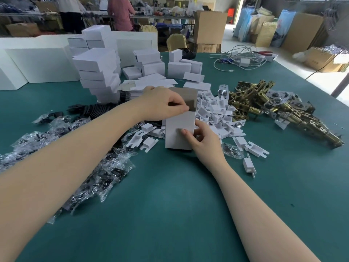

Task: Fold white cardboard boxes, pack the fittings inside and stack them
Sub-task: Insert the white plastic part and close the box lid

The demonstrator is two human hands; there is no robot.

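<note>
A white cardboard box (179,129) stands upright on the green table (170,205), its top open and its brown inner flap raised behind. My left hand (162,104) pinches the upper edge of the box at its opening. My right hand (202,140) grips the box's lower right side, thumb across the white front face. Brass latch fittings (264,104) lie in a heap to the right. Small white folded inserts (217,110) are piled just behind and right of the box. What is inside the box is hidden.
Clear bags with black parts (85,167) spread across the left of the table. Closed white boxes (100,72) are stacked behind, with flat box blanks (149,84) beside them. White cables (239,59) lie far right. People stand at a bench in the background.
</note>
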